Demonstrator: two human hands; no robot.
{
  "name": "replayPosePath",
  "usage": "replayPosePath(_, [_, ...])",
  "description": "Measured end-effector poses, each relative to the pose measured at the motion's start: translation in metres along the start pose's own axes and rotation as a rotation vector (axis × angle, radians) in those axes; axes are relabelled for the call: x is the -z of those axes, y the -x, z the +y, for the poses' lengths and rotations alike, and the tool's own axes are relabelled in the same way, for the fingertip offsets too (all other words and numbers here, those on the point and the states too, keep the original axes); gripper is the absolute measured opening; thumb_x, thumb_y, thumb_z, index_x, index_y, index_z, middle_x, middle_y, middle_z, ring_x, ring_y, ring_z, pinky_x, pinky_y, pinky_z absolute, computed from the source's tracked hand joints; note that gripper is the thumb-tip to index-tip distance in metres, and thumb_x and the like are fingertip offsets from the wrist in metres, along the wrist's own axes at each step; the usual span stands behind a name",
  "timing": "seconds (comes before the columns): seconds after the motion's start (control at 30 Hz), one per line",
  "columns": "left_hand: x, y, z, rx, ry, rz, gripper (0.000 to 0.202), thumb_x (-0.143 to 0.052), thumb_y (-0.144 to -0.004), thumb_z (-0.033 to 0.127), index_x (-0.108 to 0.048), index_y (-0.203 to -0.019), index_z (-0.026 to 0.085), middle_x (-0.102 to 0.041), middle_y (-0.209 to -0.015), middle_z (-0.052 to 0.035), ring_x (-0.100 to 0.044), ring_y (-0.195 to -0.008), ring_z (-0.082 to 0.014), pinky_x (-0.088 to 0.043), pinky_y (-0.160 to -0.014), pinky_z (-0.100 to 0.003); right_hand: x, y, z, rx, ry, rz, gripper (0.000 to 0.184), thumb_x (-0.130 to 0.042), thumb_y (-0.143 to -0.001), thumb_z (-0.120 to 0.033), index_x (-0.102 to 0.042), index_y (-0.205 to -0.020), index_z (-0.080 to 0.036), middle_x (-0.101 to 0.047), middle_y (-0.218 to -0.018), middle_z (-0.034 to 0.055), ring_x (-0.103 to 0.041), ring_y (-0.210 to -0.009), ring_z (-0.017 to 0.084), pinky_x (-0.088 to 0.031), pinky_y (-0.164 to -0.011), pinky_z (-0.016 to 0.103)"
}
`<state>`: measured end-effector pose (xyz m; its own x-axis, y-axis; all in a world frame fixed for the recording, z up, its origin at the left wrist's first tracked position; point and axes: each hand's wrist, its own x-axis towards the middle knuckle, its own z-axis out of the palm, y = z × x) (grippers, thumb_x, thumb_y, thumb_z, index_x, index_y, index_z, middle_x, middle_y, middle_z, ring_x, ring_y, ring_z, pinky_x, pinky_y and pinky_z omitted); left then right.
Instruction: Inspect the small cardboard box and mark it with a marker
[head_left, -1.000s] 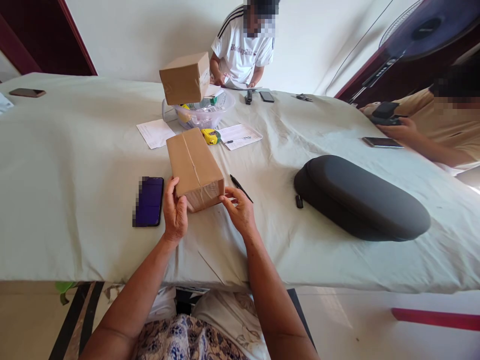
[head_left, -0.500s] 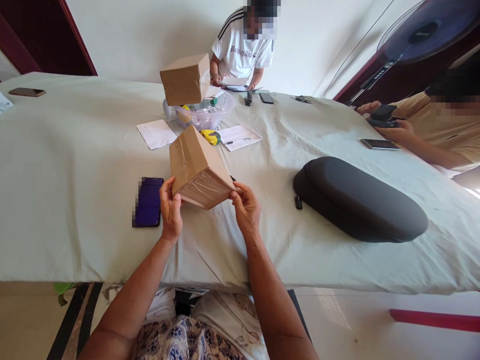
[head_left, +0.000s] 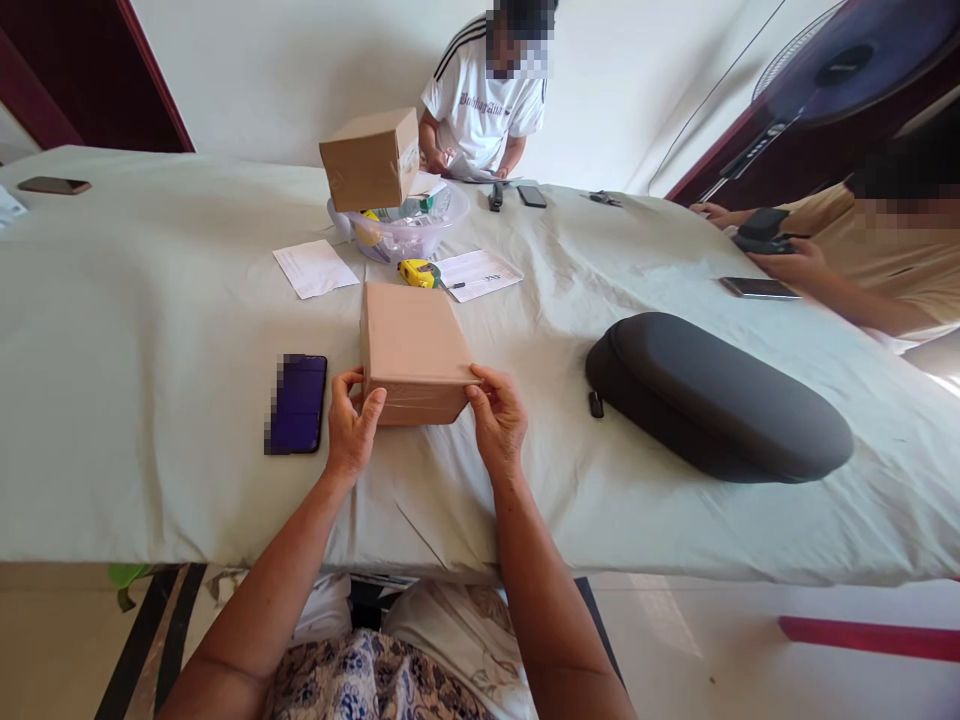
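A sealed brown cardboard box [head_left: 414, 345] rests flat on the cloth-covered table [head_left: 150, 300] in front of me, plain side up. My left hand [head_left: 351, 425] grips its near left corner, fingers wrapped on the end face. My right hand [head_left: 496, 417] holds the near right corner, thumb on the top edge. A dark phone [head_left: 298, 402] lies just left of my left hand.
A long black hard case [head_left: 716, 395] lies to the right. Behind the box are a yellow tape measure [head_left: 418, 273], two paper sheets, and a clear bowl [head_left: 409, 232] with a second cardboard box [head_left: 370, 158] on it. Two other people sit at the far and right edges.
The box was lifted and tipped, rolled over, and now lies flat again with a plain face up, squarer to me. Both hands stayed on its near corners. The pen is now hidden behind it.
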<state>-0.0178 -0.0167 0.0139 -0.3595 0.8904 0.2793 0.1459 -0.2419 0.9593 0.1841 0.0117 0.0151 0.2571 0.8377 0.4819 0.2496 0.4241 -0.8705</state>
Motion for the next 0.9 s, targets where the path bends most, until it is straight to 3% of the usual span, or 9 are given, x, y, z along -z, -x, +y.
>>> replayPosePath(0.23, [-0.001, -0.001, 0.001, -0.011, -0.017, -0.055, 0.066, -0.058, -0.087, 0.072, -0.054, -0.127, 0.019, -0.064, -0.128, -0.0144, -0.060, -0.125, -0.0297, -0.046, -0.106, -0.045, -0.001, 0.001, -0.004, 0.058, 0.035, -0.032, 0.021, -0.067, -0.088, -0.040, -0.075, -0.104, -0.028, -0.067, -0.092, 0.0020, -0.058, -0.071, 0.014, -0.053, -0.068, 0.031])
replayPosePath(0.53, [0.002, -0.004, 0.002, 0.055, 0.029, 0.013, 0.067, -0.052, -0.085, 0.079, -0.057, -0.116, 0.020, -0.068, -0.116, -0.0114, -0.065, -0.109, -0.0262, -0.049, -0.093, -0.040, -0.001, 0.003, -0.006, 0.118, 0.039, -0.099, 0.019, -0.068, -0.088, -0.039, -0.074, -0.103, -0.028, -0.069, -0.098, 0.0031, -0.060, -0.072, 0.014, -0.056, -0.070, 0.033])
replayPosePath(0.9, [0.001, -0.006, -0.013, 0.098, 0.141, 0.069, 0.053, -0.051, -0.092, 0.069, -0.060, -0.113, 0.021, -0.067, -0.110, -0.0071, -0.063, -0.105, -0.0226, -0.049, -0.088, -0.035, -0.003, 0.004, -0.003, 0.097, 0.046, -0.166, 0.034, -0.070, -0.087, -0.038, -0.069, -0.120, -0.030, -0.069, -0.096, 0.0022, -0.062, -0.078, 0.015, -0.055, -0.068, 0.032])
